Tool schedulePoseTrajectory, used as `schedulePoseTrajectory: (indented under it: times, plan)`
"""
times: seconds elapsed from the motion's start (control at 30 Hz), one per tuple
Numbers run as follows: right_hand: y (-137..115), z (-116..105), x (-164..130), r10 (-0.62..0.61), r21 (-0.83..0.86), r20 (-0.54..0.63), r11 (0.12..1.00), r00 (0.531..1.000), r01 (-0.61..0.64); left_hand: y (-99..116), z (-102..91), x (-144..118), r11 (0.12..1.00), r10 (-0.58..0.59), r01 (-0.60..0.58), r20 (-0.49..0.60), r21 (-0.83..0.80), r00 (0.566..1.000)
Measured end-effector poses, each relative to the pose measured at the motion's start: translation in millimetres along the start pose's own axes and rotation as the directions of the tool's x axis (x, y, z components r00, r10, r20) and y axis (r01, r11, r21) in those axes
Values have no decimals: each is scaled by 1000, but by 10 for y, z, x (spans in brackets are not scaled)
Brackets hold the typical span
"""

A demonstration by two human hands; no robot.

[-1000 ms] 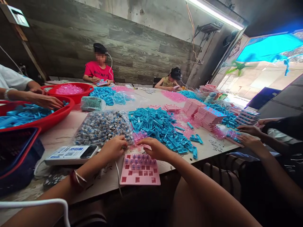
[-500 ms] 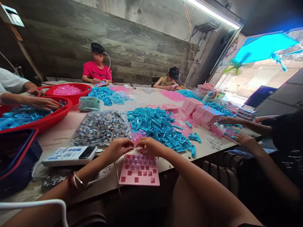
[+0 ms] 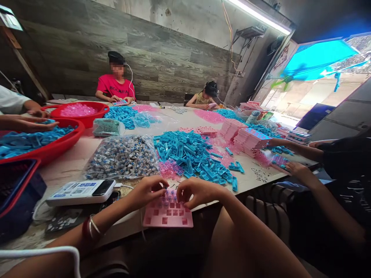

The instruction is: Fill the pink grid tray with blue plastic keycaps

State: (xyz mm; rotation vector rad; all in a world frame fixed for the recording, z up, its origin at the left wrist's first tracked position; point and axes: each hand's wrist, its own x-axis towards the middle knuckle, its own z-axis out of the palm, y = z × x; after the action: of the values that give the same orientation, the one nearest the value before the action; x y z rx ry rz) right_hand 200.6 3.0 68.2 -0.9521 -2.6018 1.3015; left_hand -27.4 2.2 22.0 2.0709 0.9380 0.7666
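A pink plate with square holes (image 3: 168, 221) lies at the table's near edge, its far rows filled with small clear caps. My left hand (image 3: 150, 190) is at the plate's far left corner, thumb and forefinger pinched around something too small to name. Over the far right part of the plate, my right hand (image 3: 201, 191) is curled with its fingertips down among the caps; whatever it may hold is hidden. Just beyond my hands are a small heap of clear pink caps (image 3: 171, 170) and a large pile of blue plastic pieces (image 3: 188, 152).
A clear bag of small white-and-blue parts (image 3: 121, 160) lies left of the pile, behind a white power bank (image 3: 81, 192). Red basins (image 3: 77, 133) and a dark basket (image 3: 20, 197) stand left. Stacked pink plates (image 3: 251, 141) stand right. Co-workers sit around the table.
Both hands have moved from the pink caps down to the plate, the right one farther over its right side. At left, a co-worker's hand has lifted out of the basin with blue pieces.
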Motion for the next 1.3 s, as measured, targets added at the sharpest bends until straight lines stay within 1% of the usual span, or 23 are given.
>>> schedulePoseTrajectory:
  times: [0.1, 0.17, 0.23, 0.33, 0.4, 0.43, 0.5, 0.6, 0.67, 0.73, 0.9, 1.1, 1.3]
  plan:
    - [21, 15, 60, -10, -36, -99, 999, 995, 6, -31, -53, 13, 999, -5, 7, -50, 42, 999]
    - [70, 17, 114, -22, -18, -125, 1000, 992, 20, -55, -78, 15, 1000, -15, 15, -97, 0, 995]
    - [133, 27, 174, -35, 20, -120, 999, 992, 38, -75, -82, 15, 996, -28, 15, -136, -89, 990]
    - [224, 69, 277, -71, 53, -149, 995, 986, 80, -85, -55, 6, 974, -30, -1, -130, -228, 991]
    - [268, 104, 345, -104, 50, -198, 992, 975, 116, -75, -30, -3, 964, -8, -20, -104, -266, 995]
    - [281, 119, 372, -116, 51, -222, 990, 968, 130, -66, -20, -9, 966, 7, -32, -98, -258, 995]
    - [291, 133, 401, -128, 58, -260, 987, 957, 148, -43, -6, -22, 982, 39, -56, -99, -180, 994]
    - [274, 109, 381, -141, 54, -293, 985, 946, 163, -21, 11, -41, 995, 90, -86, -106, 41, 990]
    - [260, 77, 343, -153, 18, -309, 986, 939, 167, -34, 36, -49, 977, 130, -108, -109, 185, 985]
    - [256, 50, 310, -160, -29, -324, 987, 933, 160, -74, 72, -47, 953, 172, -137, -109, 272, 979]
    - [277, 50, 303, -176, -136, -328, 981, 928, 138, -168, 131, -23, 889, 318, -277, -57, 365, 946]
    - [279, 73, 318, -228, -192, -307, 966, 924, 175, -94, 86, -34, 850, 317, -265, -39, 455, 948]
    - [313, 76, 310, -225, -195, -303, 966, 926, 171, -44, 75, -54, 772, 373, -298, -22, 562, 927]
